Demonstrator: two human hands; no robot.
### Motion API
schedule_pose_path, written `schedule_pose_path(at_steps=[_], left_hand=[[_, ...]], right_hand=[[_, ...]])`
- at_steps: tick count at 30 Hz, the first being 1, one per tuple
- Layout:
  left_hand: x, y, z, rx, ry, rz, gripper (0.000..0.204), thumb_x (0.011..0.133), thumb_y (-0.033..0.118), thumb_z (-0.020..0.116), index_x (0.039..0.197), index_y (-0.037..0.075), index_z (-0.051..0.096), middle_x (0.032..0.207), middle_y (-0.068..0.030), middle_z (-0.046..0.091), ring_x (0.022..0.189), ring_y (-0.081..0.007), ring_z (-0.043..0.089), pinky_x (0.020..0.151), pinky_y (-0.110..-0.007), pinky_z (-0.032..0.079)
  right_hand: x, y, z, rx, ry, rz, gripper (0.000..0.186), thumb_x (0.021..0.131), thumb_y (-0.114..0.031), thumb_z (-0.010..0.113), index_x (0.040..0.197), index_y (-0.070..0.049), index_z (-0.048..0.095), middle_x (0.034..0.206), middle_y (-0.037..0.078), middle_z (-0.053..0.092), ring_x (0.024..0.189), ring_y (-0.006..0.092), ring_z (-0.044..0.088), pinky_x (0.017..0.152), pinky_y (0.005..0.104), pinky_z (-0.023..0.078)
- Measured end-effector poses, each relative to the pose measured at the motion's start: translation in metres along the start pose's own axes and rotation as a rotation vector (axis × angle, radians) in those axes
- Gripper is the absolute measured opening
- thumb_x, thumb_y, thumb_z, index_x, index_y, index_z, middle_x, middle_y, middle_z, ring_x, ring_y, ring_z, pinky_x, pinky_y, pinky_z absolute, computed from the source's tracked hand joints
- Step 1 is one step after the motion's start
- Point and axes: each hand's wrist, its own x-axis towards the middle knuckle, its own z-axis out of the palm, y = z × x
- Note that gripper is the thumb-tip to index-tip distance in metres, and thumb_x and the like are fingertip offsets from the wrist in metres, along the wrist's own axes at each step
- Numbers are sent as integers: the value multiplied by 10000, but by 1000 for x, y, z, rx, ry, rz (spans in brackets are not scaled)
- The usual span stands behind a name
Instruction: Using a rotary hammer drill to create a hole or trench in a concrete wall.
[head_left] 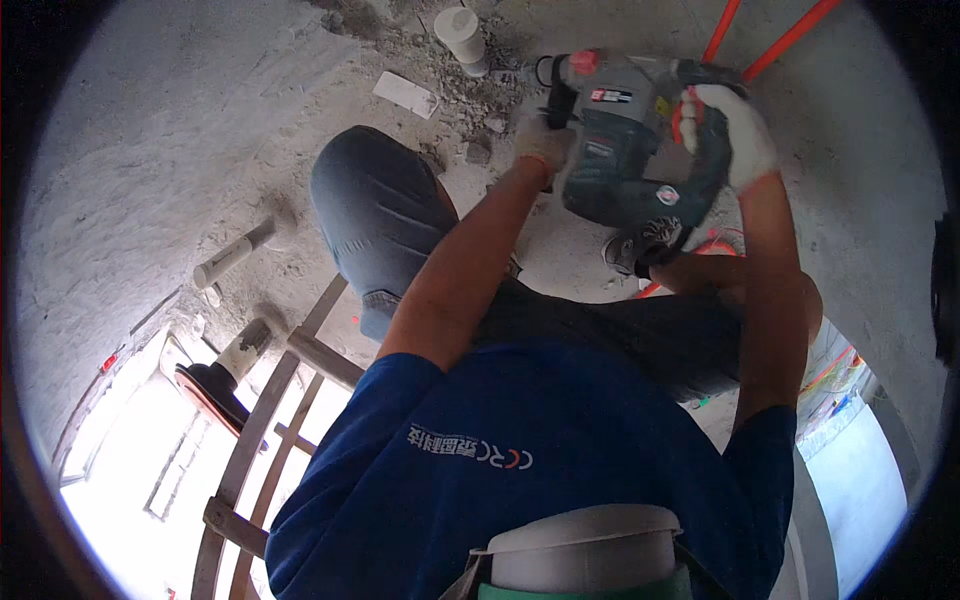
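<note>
I hold a grey-green rotary hammer drill (pixel 625 150) with both gloved hands against a rough concrete surface (pixel 180 120). My left hand (pixel 545 140) grips the black side handle near the drill's front. My right hand (pixel 735 135), in a white glove, is wrapped around the rear handle. The drill's nose points toward broken concrete next to a short white pipe stub (pixel 462 35). The bit itself is hidden. My bent knee in grey trousers (pixel 385 215) sits just left of my left forearm.
Two orange conduits (pixel 765 45) run off at the top right. A white flat scrap (pixel 405 93) and rubble (pixel 478 150) lie near the drill. Two more pipe stubs (pixel 235 255) (pixel 245 350) stick out at the left. A wooden ladder (pixel 270 420) stands lower left.
</note>
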Motion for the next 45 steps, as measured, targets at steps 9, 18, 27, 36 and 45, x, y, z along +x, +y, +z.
schedule_pose_path(at_steps=[9, 18, 27, 36, 45], left_hand=[[-30, -14, -3, 81, 77, -13, 388, 747, 289, 699, 1042, 39, 666, 872, -148, 701, 759, -292, 704, 685, -411, 531], [-14, 3, -5, 37, 63, 100, 377, 766, 254, 690, 1047, 5, 658, 852, -146, 685, 764, -246, 686, 664, -379, 520], [-23, -10, -12, 255, 124, 28, 377, 759, 256, 697, 1092, 81, 674, 894, -153, 697, 792, -276, 695, 696, -389, 526], [-10, -1, 5, -5, -12, -16, 409, 735, 289, 711, 1080, 70, 684, 949, -165, 714, 907, -326, 699, 789, -420, 525], [4, -36, -7, 88, 128, -63, 336, 765, 248, 670, 1044, 60, 689, 959, -164, 716, 900, -333, 695, 779, -424, 528]], right_hand=[[7, 13, 5, 18, -73, 148, 219, 856, -204, 661, 967, -17, 631, 799, 60, 634, 648, 187, 623, 536, 316, 518], [3, 3, 13, -57, -97, -65, 202, 869, -207, 644, 904, -9, 627, 767, 92, 631, 597, 221, 605, 557, 352, 525], [33, 18, -4, 110, -86, 251, 229, 867, -177, 656, 989, 14, 621, 835, 90, 639, 638, 205, 606, 544, 320, 538], [14, -1, -8, 6, -90, 31, 274, 874, -222, 662, 997, 19, 621, 811, 70, 638, 643, 192, 625, 561, 313, 537], [20, 22, 20, 20, -108, 128, 213, 852, -221, 652, 909, -17, 632, 722, 64, 613, 573, 187, 604, 530, 304, 498]])
